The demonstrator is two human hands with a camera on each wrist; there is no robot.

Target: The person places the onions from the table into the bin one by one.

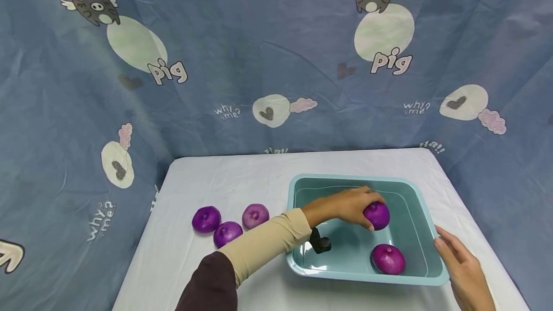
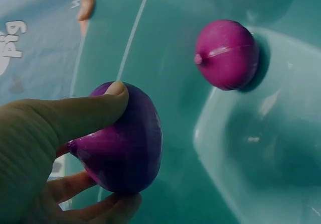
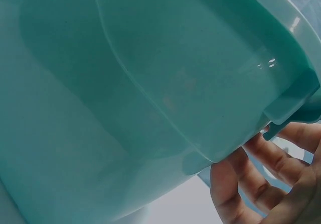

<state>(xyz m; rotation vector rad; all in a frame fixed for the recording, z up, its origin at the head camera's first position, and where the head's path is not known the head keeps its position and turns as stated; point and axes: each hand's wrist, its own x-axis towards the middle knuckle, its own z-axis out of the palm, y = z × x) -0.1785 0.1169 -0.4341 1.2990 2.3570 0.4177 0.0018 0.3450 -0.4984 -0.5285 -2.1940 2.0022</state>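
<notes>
The onion (image 1: 378, 217), clamped in the fingers of the left hand (image 1: 353, 207), was on the far side of the loose onion (image 1: 389, 259), the right hand (image 1: 464, 265) holding the tub (image 1: 416, 193).

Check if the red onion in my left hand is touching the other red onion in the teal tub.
Apart. The left wrist view shows bare teal tub between the held red onion and the other red onion.
</notes>
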